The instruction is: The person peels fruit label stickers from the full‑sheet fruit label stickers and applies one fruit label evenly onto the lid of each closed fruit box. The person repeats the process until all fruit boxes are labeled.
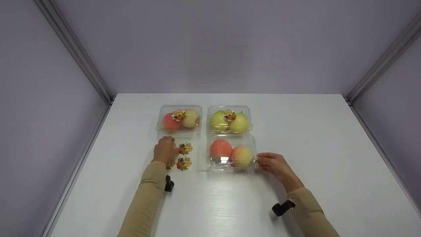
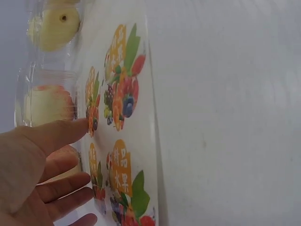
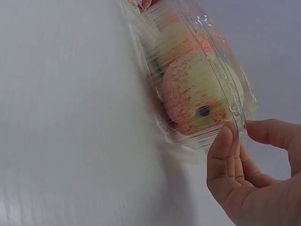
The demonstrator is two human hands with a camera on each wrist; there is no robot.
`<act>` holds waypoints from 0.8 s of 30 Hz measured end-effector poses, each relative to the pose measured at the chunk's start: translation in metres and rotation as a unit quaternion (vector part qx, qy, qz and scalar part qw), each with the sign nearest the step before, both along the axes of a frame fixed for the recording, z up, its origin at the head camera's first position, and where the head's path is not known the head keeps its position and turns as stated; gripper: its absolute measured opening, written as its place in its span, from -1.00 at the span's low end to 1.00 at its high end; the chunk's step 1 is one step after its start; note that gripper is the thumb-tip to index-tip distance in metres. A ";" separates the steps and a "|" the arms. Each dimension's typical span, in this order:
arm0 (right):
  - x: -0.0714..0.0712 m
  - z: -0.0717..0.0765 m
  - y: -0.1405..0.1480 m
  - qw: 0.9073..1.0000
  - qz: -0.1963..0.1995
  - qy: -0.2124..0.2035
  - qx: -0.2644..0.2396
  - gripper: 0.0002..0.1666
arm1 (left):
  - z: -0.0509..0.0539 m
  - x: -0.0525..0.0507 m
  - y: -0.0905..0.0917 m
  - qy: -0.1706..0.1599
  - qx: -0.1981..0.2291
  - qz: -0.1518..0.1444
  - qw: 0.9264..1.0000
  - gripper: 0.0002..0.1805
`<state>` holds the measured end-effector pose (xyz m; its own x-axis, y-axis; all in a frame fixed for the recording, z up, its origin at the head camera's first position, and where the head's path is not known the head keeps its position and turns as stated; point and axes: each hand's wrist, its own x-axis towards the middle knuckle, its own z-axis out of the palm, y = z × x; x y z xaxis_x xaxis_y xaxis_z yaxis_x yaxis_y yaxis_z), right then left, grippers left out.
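Nearest you, your 2 tan fabric sleeves (image 1: 141,197) reach over the white, smooth-topped desk (image 1: 246,200), with a small black device (image 1: 169,184) at each wrist. Your right hand (image 1: 274,164) pinches the right edge of a clear plastic, rectangular box (image 1: 213,165) between thumb and fingers; inside sit 1 round red fruit (image 1: 221,148) and 1 round yellow fruit with red speckles (image 1: 242,156). To its left, your left hand (image 1: 164,150) is over a whitish, flat sheet of colourful fruit stickers (image 1: 191,156), thumb and fingers apart, thumb tip at a sticker. Beyond lie 2 more clear, stickered boxes: the left (image 1: 179,130) holds 1 red and 1 pale yellow fruit, the right (image 1: 217,132) 2 yellow-green fruits. Behind the desk stands a plain greyish-lilac wall (image 1: 223,49).
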<state>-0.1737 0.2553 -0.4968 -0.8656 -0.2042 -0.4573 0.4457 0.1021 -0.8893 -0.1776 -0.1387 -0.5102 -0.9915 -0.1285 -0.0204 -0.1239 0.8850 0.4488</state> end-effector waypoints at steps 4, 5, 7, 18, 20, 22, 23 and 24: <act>0.000 0.000 0.000 1.000 -0.001 0.000 -0.007 -0.53 | -0.001 0.000 -0.001 -0.014 0.007 0.003 1.000 -0.38; 0.000 0.000 0.000 1.000 0.000 0.001 -0.008 -0.51 | -0.001 0.000 -0.001 -0.017 0.010 0.004 1.000 -0.38; 0.001 0.000 0.000 1.000 0.002 0.002 -0.009 -0.50 | -0.001 0.000 -0.001 -0.015 0.008 0.002 1.000 -0.37; 0.002 -0.001 0.001 1.000 0.006 0.007 -0.025 -0.56 | -0.002 0.003 -0.002 0.005 -0.010 -0.007 1.000 -0.38; 0.001 -0.002 0.001 1.000 0.007 0.007 -0.024 -0.55 | -0.003 0.004 -0.003 0.008 -0.008 -0.008 1.000 -0.39; 0.001 -0.002 0.002 1.000 0.007 0.006 -0.022 -0.54 | -0.003 0.003 -0.004 0.007 -0.004 -0.011 1.000 -0.40; 0.001 -0.003 0.002 1.000 0.006 0.006 -0.020 -0.54 | -0.003 0.003 -0.004 0.006 -0.003 -0.014 1.000 -0.42; 0.002 -0.003 0.002 1.000 0.005 0.005 -0.018 -0.54 | -0.003 0.003 -0.005 0.002 -0.002 -0.018 1.000 -0.43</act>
